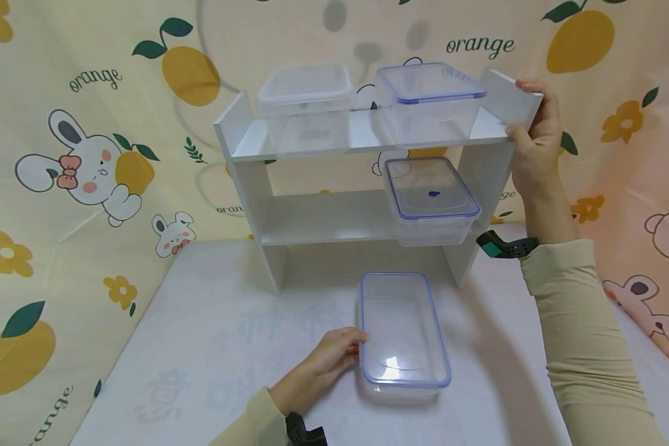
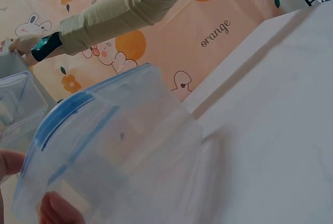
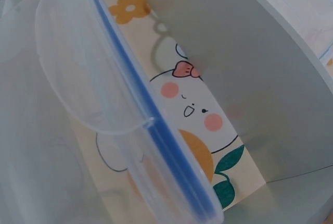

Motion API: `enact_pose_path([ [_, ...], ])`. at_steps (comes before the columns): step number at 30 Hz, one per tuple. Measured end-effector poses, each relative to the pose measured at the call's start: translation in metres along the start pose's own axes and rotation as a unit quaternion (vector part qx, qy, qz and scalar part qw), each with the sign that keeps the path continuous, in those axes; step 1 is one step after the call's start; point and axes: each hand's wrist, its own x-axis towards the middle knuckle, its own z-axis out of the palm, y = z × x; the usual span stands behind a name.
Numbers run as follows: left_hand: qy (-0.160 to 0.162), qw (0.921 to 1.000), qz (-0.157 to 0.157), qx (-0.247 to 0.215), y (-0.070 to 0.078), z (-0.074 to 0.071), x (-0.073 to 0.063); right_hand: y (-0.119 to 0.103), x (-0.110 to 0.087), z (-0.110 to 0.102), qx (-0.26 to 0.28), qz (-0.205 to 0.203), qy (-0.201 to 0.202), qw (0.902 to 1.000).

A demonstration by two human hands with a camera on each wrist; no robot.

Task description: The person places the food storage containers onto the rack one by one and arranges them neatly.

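Note:
My left hand (image 1: 331, 358) pinches the left edge of a clear plastic food container (image 1: 406, 322) with a blue-rimmed lid, low in front of the shelf. The left wrist view shows the thumb and a fingertip at the rim of this container (image 2: 125, 146). Up at the right, my right hand (image 1: 539, 139) grips the top of the side panel of a white two-tier shelf (image 1: 329, 214), thumb on the front and fingers over the edge. The right wrist view looks into the shelf past a clear container; the hand itself is out of that view.
On the top tier stand a container with a frosted lid (image 1: 305, 87) and a blue-rimmed container (image 1: 432, 93). Another blue-rimmed container (image 1: 432, 192) sits at the right of the middle tier, jutting past its front edge. A printed cloth (image 1: 89, 260) hangs behind the white table (image 1: 201, 347).

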Motion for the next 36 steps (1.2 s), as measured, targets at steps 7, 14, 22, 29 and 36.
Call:
enact_pose_path([
  [7, 0.008, 1.0, 0.004, 0.001, 0.008, -0.008, -0.007, 0.0, -0.001, 0.0, -0.006, 0.001, 0.0, 1.0],
  [14, 0.014, 0.9999, 0.0, 0.006, 0.015, -0.014, -0.012, 0.0, -0.001, 0.0, -0.003, -0.002, -0.001, 1.0],
  [22, 0.011, 0.9998, 0.007, 0.016, 0.022, -0.02, -0.016, 0.0, -0.001, 0.0, -0.009, -0.001, -0.001, 1.0],
  [29, 0.01, 0.9995, 0.015, 0.027, 0.031, -0.024, -0.02, 0.0, 0.0, -0.001, -0.011, -0.001, -0.001, 0.9999],
  [36, -0.004, 0.9989, 0.033, 0.033, 0.038, -0.03, -0.026, 0.0, 0.0, -0.002, -0.008, 0.001, -0.003, 1.0],
])
